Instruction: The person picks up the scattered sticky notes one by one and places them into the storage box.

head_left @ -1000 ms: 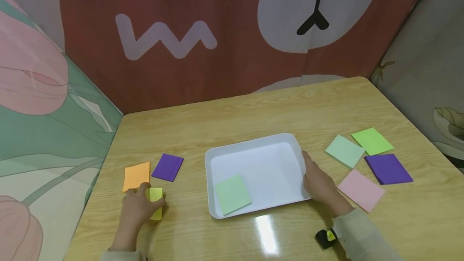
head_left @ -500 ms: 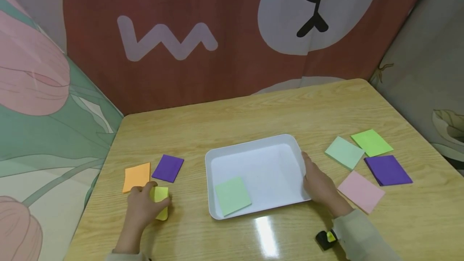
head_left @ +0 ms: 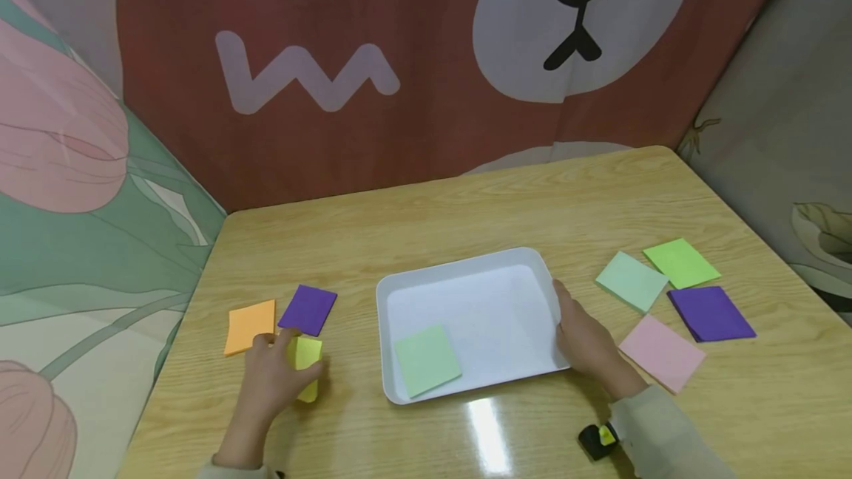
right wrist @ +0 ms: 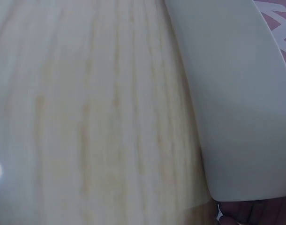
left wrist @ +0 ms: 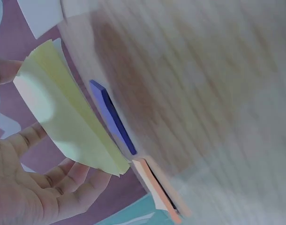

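Observation:
My left hand (head_left: 271, 379) holds a yellow sticky note pad (head_left: 308, 368) between thumb and fingers, at the table's left side. In the left wrist view that pad (left wrist: 63, 108) is tilted up, its sheets slightly fanned at one end. My right hand (head_left: 589, 338) grips the right short side of a white tray (head_left: 459, 265); most of its fingers are hidden. A pale green sticky note pad (head_left: 427, 362) lies inside the tray at its front left. Just beyond my left hand, an orange pad (head_left: 249, 326) and a purple pad (head_left: 308, 309) lie on the table.
Right of the tray lie a mint pad (head_left: 631, 281), a bright green pad (head_left: 682, 262), another purple pad (head_left: 712, 313) and a pink pad (head_left: 662, 353). A small black item (head_left: 596, 441) is by my right sleeve. Printed curtains surround the wooden table (head_left: 426, 216).
My left hand has moved to the right with the yellow sticky note pad, nearer the tray. The right hand and the tray have stayed in place.

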{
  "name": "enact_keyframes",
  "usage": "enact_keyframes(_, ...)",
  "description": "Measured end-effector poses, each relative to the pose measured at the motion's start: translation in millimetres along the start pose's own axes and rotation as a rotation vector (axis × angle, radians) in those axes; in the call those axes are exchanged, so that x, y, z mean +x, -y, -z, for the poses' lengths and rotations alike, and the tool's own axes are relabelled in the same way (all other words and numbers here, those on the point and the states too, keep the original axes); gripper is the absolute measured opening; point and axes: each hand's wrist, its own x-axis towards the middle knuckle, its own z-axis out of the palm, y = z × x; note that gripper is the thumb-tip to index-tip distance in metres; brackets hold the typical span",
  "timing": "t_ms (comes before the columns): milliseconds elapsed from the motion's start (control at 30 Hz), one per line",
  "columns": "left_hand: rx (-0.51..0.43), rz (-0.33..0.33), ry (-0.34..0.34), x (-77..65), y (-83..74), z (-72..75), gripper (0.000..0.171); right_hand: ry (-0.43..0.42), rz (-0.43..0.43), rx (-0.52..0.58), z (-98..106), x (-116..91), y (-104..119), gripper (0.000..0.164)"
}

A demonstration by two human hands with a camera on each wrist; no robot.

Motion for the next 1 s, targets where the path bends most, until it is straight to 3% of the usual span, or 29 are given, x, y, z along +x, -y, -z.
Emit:
enact_keyframes(467,-0.053,-0.091,-0.042,1.1,-25.3,-4.2,0.057,0.008,-0.013,0.006,1,2,-1,0.049)
enact_keyframes(1000,-0.071,-0.172,-0.083,0.3,-32.9,-16.9,0.057,-0.018,-0.008,0.012,-6,1,-6,0.047)
